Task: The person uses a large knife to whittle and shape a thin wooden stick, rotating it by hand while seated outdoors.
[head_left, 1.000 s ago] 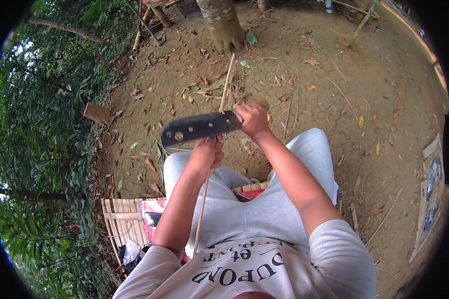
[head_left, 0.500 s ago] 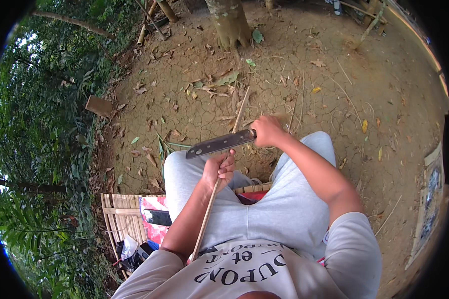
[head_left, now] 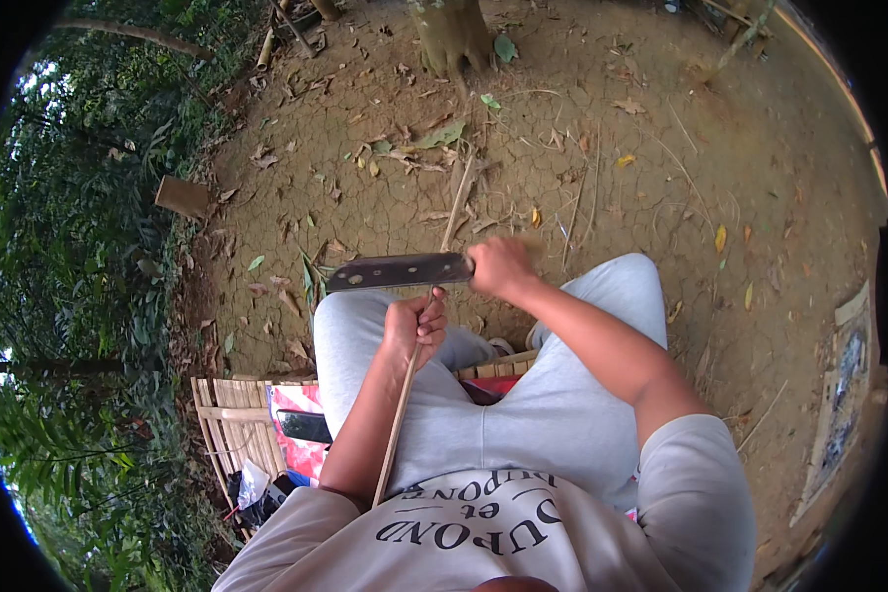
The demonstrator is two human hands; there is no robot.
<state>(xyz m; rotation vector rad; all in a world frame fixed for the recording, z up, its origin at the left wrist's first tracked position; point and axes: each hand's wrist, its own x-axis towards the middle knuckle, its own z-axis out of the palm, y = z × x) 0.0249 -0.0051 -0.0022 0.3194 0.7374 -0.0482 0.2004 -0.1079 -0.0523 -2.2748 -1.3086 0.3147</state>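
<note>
A long, thin, pale wooden strip [head_left: 397, 436] slants from beside my body up past my knees. My left hand [head_left: 416, 324] is closed round it between my thighs. My right hand [head_left: 503, 266] grips the handle of a large machete [head_left: 395, 272], whose broad dark blade has several holes along it. The blade lies across the strip just beyond my left fingers, its tip pointing left over my left knee. Whether the edge is biting into the strip cannot be made out.
I sit on a bamboo bench [head_left: 237, 397] with a phone [head_left: 306, 425] on a red-and-white cloth at my left. A tree trunk [head_left: 452, 35] stands ahead on cracked earth strewn with leaves. Dense bushes line the left. A brown block [head_left: 183, 197] lies near them.
The machete and my right hand have shifted left, and the blade now lies more level. My left hand still holds the strip, a little further left in the picture.
</note>
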